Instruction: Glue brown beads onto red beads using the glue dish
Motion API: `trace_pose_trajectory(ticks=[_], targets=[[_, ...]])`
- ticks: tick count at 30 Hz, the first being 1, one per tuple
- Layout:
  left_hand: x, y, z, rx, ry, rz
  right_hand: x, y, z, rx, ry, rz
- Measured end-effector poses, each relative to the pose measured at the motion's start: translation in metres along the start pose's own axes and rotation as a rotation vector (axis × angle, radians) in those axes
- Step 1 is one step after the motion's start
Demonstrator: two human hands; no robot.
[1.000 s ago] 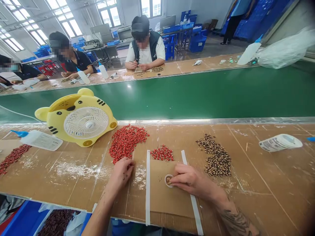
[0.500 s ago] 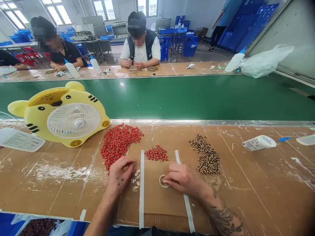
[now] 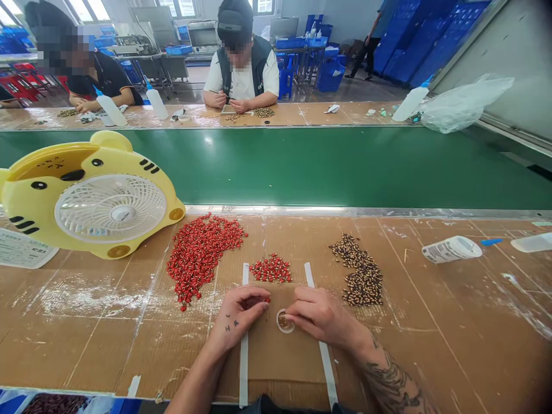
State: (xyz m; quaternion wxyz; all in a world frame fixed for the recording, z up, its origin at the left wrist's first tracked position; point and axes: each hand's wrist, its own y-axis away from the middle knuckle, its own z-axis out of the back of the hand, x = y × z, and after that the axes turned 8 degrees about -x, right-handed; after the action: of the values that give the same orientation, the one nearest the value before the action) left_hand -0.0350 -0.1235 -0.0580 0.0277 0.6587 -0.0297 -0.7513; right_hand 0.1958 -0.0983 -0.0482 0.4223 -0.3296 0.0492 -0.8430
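- L fingers (image 3: 259,300) curled, tips together, just beside cup; can't tell if gripping anything
- R fingers (image 3: 299,310) bent, gripping small round cup (image 3: 285,321) on brown card sheet (image 3: 280,356)
- 2 white tape strips (image 3: 244,345) flank sheet
- 2 red bead piles (image 3: 198,259) ahead, brown bead pile (image 3: 357,270) to R, all on bench (image 3: 86,345)

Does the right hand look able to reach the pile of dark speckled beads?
Likely yes: the right hand rests close beside the pile of dark speckled beads, and only flat brown cardboard lies between them.
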Motion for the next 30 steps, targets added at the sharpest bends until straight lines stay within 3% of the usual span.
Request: trace_pose_trajectory(ticks=[6, 11, 14, 25, 30], targets=[[-0.001, 0.002, -0.002, -0.023, -0.007, 0.019, -0.001, 0.001, 0.009, 0.015, -0.126, -0.045], [0.002, 0.003, -0.006, -0.025, 0.051, 0.123, -0.003, 0.002, 0.019, -0.255, -0.329, -0.253], [0.004, 0.003, -0.009, -0.006, 0.11, 0.188, 0.001, -0.002, 0.017, -0.329, -0.35, -0.31], [0.006, 0.005, -0.01, 0.034, 0.161, 0.206, 0.005, -0.009, 0.005, -0.295, -0.324, -0.308], [0.005, 0.004, -0.011, 0.02, 0.198, 0.236, 0.006, -0.01, 0.001, -0.341, -0.243, -0.329]])
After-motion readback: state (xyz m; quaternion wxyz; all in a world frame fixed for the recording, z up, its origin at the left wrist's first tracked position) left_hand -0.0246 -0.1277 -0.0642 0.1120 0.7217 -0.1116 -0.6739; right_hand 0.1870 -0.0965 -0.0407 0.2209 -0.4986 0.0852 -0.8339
